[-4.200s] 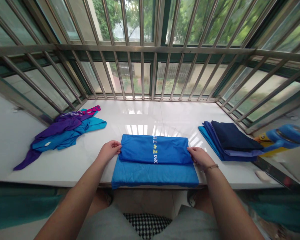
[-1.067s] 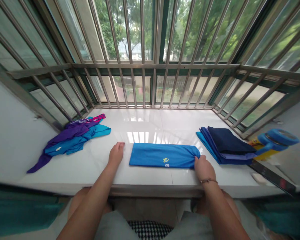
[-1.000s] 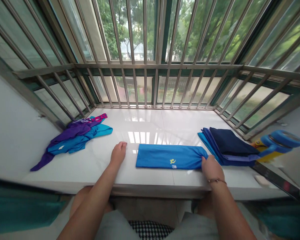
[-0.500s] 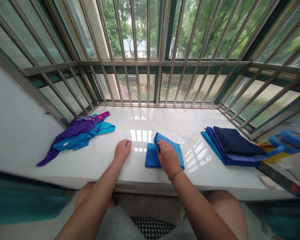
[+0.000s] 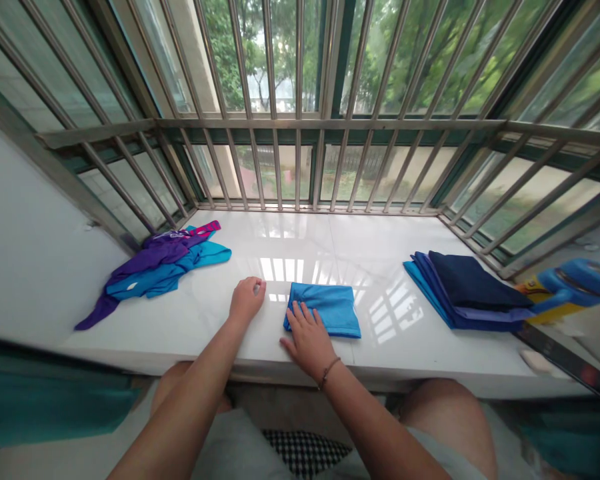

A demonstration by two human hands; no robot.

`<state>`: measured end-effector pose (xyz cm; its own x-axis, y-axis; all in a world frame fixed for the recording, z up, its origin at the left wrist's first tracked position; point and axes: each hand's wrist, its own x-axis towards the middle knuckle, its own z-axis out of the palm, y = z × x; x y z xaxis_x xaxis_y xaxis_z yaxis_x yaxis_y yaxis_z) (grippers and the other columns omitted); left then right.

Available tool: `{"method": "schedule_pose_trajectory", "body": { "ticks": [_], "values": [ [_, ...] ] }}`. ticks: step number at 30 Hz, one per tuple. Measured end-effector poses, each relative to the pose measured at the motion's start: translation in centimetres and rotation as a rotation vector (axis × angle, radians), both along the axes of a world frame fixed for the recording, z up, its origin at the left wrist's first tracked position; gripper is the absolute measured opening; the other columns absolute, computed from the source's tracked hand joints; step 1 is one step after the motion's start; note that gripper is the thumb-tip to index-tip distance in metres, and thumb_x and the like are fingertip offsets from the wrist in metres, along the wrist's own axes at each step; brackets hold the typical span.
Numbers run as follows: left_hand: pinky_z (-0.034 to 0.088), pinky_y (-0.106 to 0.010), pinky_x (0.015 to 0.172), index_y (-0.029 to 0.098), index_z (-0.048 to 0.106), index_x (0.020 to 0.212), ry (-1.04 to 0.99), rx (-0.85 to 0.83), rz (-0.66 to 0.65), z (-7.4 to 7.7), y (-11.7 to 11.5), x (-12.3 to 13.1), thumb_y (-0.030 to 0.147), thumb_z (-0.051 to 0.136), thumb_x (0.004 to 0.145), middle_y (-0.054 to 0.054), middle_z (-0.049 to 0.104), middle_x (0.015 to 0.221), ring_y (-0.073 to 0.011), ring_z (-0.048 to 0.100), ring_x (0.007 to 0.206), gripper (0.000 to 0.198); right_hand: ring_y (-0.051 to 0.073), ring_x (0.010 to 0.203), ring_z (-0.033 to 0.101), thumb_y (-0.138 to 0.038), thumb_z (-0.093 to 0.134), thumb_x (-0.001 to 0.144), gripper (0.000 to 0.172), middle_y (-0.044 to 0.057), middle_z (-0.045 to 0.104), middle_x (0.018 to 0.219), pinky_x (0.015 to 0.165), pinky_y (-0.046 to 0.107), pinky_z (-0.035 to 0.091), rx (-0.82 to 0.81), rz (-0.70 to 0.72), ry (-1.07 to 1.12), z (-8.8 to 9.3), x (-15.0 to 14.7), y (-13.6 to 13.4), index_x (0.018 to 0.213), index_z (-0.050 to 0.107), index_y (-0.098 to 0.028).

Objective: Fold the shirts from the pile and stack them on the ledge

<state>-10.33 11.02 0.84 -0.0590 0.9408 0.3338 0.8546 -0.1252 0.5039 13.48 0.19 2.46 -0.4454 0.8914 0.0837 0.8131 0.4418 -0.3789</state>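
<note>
A blue cloth (image 5: 333,308), folded into a flat rectangle, lies on the white sill (image 5: 260,240) before me. My right hand (image 5: 310,337) rests on its lower left part, palm down with the fingers spread. Left of the cloth, and apart from it, my left hand (image 5: 247,299) is curled on the sill with its fingers closed; nothing shows in it. Crumpled purple cloth (image 5: 165,250) and blue cloth (image 5: 155,277) lie together at the left. At the right is a stack of folded cloths (image 5: 475,283), dark navy on top.
Metal window bars (image 5: 300,125) rise behind the sill and along both sides. A blue and yellow bottle (image 5: 570,287) stands at the far right. Near it are a dark flat object (image 5: 570,360) and a small pale object (image 5: 536,362) by the front edge.
The raised flap of the blue cloth now lies flat, making a smaller rectangle. My right hand has let go of it, opened and moved slightly left and down. My left hand has hardly moved.
</note>
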Motion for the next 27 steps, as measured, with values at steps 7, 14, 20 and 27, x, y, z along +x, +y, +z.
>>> {"method": "schedule_pose_trajectory", "body": {
  "ticks": [7,14,20,27],
  "values": [
    [0.052,-0.046,0.106,0.024,0.07,0.092,-0.001,0.021,-0.056,-0.3,0.2,-0.2,0.04,0.05,0.103,-0.011,0.079,0.109,-0.0302,0.069,0.108,0.028,0.04,0.164,0.032,-0.055,0.075,0.098,0.086,0.02,0.036,0.176,0.133,0.061,0.031,0.032,0.078,0.005,-1.1,-0.4,-3.5,0.167,0.046,-0.013],
    [0.052,-0.047,0.107,0.026,0.067,0.087,0.018,0.029,-0.057,-0.8,0.4,-0.5,0.042,0.049,0.103,-0.011,0.079,0.113,-0.0311,0.069,0.11,0.029,0.024,0.141,0.066,-0.02,0.056,0.11,0.035,0.009,0.069,0.151,0.121,0.04,0.053,0.262,0.155,0.096,-5.0,0.5,-7.3,0.139,0.074,-0.023],
    [0.053,-0.046,0.106,0.025,0.066,0.084,0.07,0.036,-0.06,-0.7,0.5,-0.4,0.042,0.047,0.103,-0.012,0.079,0.114,-0.0309,0.069,0.109,0.031,0.024,0.107,0.081,-0.027,0.059,0.107,0.028,0.005,0.084,0.12,0.096,0.034,0.064,0.065,-0.117,0.39,1.3,3.0,-6.5,0.127,0.079,-0.026],
    [0.053,-0.045,0.104,0.024,0.068,0.087,0.105,0.02,-0.046,-0.7,0.5,-0.4,0.043,0.046,0.103,-0.011,0.079,0.116,-0.0305,0.069,0.109,0.035,0.02,0.061,0.066,-0.062,0.065,0.098,0.045,0.002,0.074,0.07,0.062,0.03,0.051,0.15,-0.632,0.576,13.3,13.1,-3.2,0.107,0.082,-0.021]
  ]
}}
